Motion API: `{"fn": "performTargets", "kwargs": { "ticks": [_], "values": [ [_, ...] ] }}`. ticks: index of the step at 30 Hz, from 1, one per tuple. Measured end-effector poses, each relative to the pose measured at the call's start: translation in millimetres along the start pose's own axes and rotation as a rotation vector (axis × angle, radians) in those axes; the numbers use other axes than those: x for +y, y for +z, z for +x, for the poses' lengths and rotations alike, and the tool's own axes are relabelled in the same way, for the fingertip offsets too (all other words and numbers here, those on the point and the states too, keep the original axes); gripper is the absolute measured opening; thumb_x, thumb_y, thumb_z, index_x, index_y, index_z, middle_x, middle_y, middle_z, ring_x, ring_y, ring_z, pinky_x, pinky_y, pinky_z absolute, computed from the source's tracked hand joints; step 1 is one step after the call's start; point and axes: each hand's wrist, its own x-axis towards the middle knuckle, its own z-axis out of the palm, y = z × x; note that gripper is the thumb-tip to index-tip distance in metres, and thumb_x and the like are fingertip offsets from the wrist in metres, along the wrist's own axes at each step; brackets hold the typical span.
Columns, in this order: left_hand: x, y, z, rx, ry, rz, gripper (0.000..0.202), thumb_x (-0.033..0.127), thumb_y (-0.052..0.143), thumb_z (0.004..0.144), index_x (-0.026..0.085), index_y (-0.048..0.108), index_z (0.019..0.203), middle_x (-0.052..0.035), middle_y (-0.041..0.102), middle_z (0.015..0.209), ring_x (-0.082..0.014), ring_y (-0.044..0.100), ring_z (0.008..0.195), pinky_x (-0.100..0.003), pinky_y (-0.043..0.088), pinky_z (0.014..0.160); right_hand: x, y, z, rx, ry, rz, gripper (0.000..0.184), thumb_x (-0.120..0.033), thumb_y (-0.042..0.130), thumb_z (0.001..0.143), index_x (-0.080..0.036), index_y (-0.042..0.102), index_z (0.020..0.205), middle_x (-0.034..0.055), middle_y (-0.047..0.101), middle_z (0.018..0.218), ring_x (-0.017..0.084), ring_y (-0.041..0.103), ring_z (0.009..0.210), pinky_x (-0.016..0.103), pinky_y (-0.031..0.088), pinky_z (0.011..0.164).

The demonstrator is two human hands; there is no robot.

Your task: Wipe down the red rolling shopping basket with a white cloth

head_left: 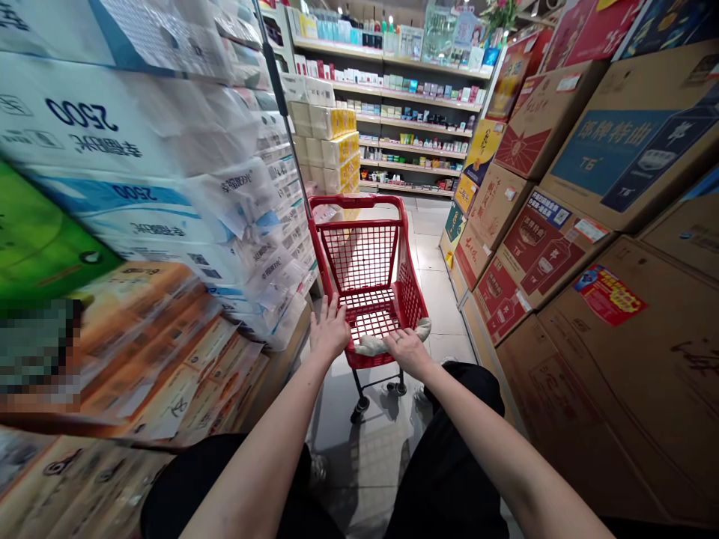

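Observation:
A small red plastic shopping cart (359,284) stands upright on its wheels in front of me, its mesh basket holding nothing I can see. Pale cloth (374,345) is wrapped around its near handle bar. My left hand (330,327) is at the cart's near left corner, fingers stretched and spread, seemingly resting against the rim. On the wrapped bar lies my right hand (409,352), with its fingers curled over it. A thin pole with a black grip (275,78) rises from the cart's left side.
Stacked tissue packs (225,172) line the left side, with orange packs (162,337) lower down. Cardboard cartons (562,247) form a wall on the right. A narrow tiled aisle (435,284) leads to shelves (404,97) of small boxes and bottles.

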Motion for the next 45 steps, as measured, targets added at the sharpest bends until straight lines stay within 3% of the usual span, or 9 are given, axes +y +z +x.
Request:
{"fn": "performTargets", "kwargs": {
  "ticks": [7, 11, 14, 17, 22, 30, 35, 40, 45],
  "values": [
    [8.3, -0.6, 5.2, 0.039, 0.174, 0.081, 0.041, 0.025, 0.035, 0.085, 0.017, 0.058, 0.118, -0.0084, 0.033, 0.150, -0.0243, 0.010, 0.144, -0.057, 0.005, 0.114, 54.4, -13.1, -21.5, -0.035, 0.063, 0.067, 0.024, -0.037, 0.048, 0.093, -0.017, 0.058, 0.101, 0.0095, 0.062, 0.099, 0.022, 0.052, 0.096, 0.035, 0.035, 0.088],
    [13.0, -1.7, 2.3, 0.084, 0.202, 0.114, 0.035, 0.023, 0.036, 0.084, 0.016, 0.060, 0.108, -0.0123, 0.052, 0.134, -0.0242, 0.012, 0.144, -0.055, 0.002, 0.115, 11.0, -12.7, 1.3, -0.056, 0.157, 0.134, 0.035, -0.046, 0.037, 0.096, -0.017, 0.058, 0.095, 0.0083, 0.064, 0.092, 0.021, 0.055, 0.087, 0.036, 0.036, 0.084],
    [13.7, -2.6, -0.1, 0.092, 0.210, 0.118, 0.031, 0.023, 0.037, 0.084, 0.016, 0.060, 0.103, -0.0139, 0.056, 0.128, -0.0255, 0.012, 0.143, -0.056, 0.004, 0.114, -38.7, -2.2, 26.1, 0.004, 0.233, 0.152, 0.036, -0.048, 0.039, 0.094, -0.017, 0.057, 0.095, 0.0084, 0.063, 0.092, 0.022, 0.054, 0.088, 0.038, 0.036, 0.083],
    [8.8, -5.0, -2.4, 0.088, 0.226, 0.105, 0.029, 0.023, 0.037, 0.085, 0.017, 0.060, 0.101, -0.0142, 0.057, 0.124, -0.0258, 0.013, 0.143, -0.058, 0.005, 0.113, -60.4, 6.3, 37.0, 0.039, 0.189, 0.154, 0.028, -0.041, 0.043, 0.094, -0.016, 0.057, 0.095, 0.0080, 0.062, 0.090, 0.022, 0.053, 0.088, 0.036, 0.037, 0.083],
    [1.0, -10.2, -5.0, 0.085, 0.356, 0.064, 0.028, 0.031, 0.035, 0.090, 0.020, 0.060, 0.096, -0.0108, 0.061, 0.116, -0.0255, 0.020, 0.141, -0.058, 0.004, 0.112, -30.5, 8.9, 19.8, 0.048, -0.012, 0.122, 0.016, -0.016, 0.041, 0.093, -0.016, 0.056, 0.093, 0.0070, 0.060, 0.088, 0.020, 0.050, 0.085, 0.034, 0.036, 0.084],
    [40.9, -3.4, 5.1, 0.107, 0.584, 0.052, 0.038, 0.044, 0.031, 0.093, 0.021, 0.061, 0.092, -0.0080, 0.063, 0.095, -0.0249, 0.047, 0.116, -0.051, 0.012, 0.114, 33.4, -2.4, -15.8, -0.058, 0.030, 0.130, 0.032, -0.046, 0.055, 0.087, -0.015, 0.055, 0.091, 0.0091, 0.059, 0.089, 0.023, 0.049, 0.088, 0.036, 0.034, 0.084],
    [66.4, 3.1, 13.2, 0.116, 0.585, 0.074, 0.040, 0.043, 0.031, 0.093, 0.018, 0.062, 0.087, -0.0101, 0.062, 0.089, -0.0241, 0.052, 0.098, -0.048, 0.024, 0.107, 22.6, -6.7, -15.8, -0.094, 0.195, 0.059, 0.037, -0.048, 0.055, 0.087, -0.013, 0.055, 0.096, 0.0121, 0.059, 0.094, 0.025, 0.050, 0.092, 0.038, 0.034, 0.084],
    [65.0, 0.9, 18.1, 0.097, 0.628, 0.123, 0.042, 0.039, 0.030, 0.093, 0.015, 0.064, 0.083, -0.0129, 0.062, 0.086, -0.0250, 0.053, 0.094, -0.046, 0.031, 0.097, -4.6, -1.5, -7.4, -0.045, 0.342, 0.091, 0.030, -0.041, 0.048, 0.092, -0.013, 0.054, 0.101, 0.0126, 0.058, 0.094, 0.025, 0.049, 0.093, 0.039, 0.033, 0.086],
    [61.3, -5.5, 12.5, 0.072, 0.638, 0.143, 0.041, 0.036, 0.029, 0.093, 0.016, 0.063, 0.083, -0.0127, 0.062, 0.087, -0.0246, 0.052, 0.093, -0.045, 0.030, 0.096, -1.3, 1.9, -10.0, 0.003, 0.261, 0.149, 0.029, -0.042, 0.048, 0.090, -0.014, 0.055, 0.095, 0.0113, 0.060, 0.093, 0.024, 0.049, 0.094, 0.039, 0.031, 0.089]
  ]
}}
